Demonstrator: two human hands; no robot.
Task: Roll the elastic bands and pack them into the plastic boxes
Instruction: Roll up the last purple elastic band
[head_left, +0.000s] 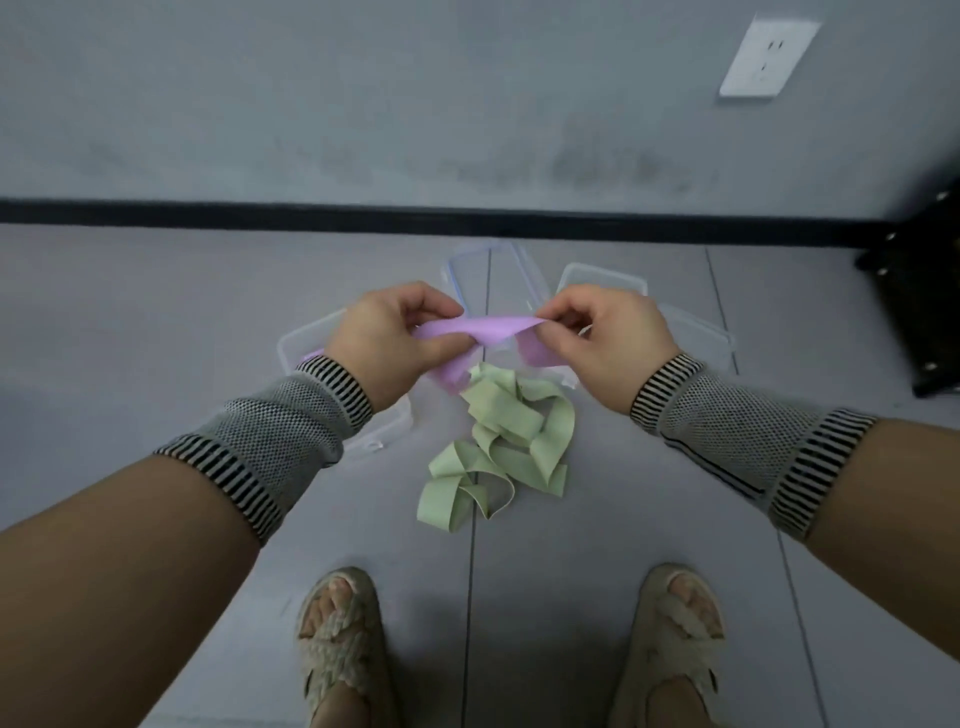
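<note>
A purple elastic band (493, 328) is stretched between both hands above the floor. My left hand (389, 338) pinches its left part, and a loop of it hangs down below that hand. My right hand (602, 338) pinches its right end between thumb and fingers. A green elastic band (504, 441) lies in a loose tangle on the floor just below the hands. Clear plastic boxes and lids sit on the floor behind the hands: one at the left (301, 343), one in the middle (498, 270), one at the right (696, 332), all partly hidden.
My two feet in woven sandals (343, 644) stand at the bottom of the view on the grey floor (156, 312). A black baseboard (260, 213) runs along the wall. A black object (919, 291) stands at the right edge. A white wall socket (769, 57) is high on the wall.
</note>
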